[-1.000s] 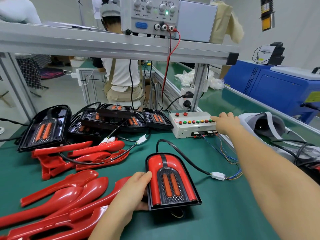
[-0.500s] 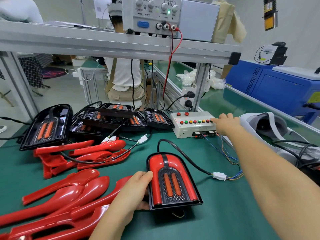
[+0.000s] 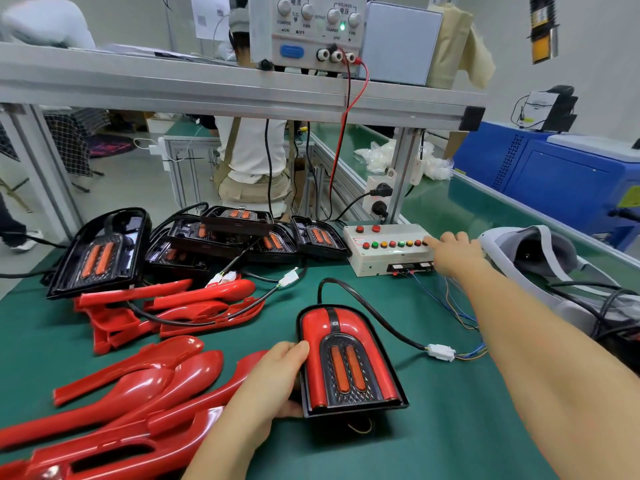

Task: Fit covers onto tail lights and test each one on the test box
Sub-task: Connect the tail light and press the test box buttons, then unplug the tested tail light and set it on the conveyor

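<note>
Your left hand (image 3: 273, 379) grips the red-covered tail light (image 3: 349, 365) by its left edge while your right hand (image 3: 453, 252) stretches a forefinger to the test box (image 3: 381, 261) buttons.

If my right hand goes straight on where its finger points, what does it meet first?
The right-end button on the test box; the fingertip of the right hand looks almost on it, contact unclear.

The left hand (image 3: 273, 379) curls; right hand (image 3: 453, 254) reaches forward.
</note>
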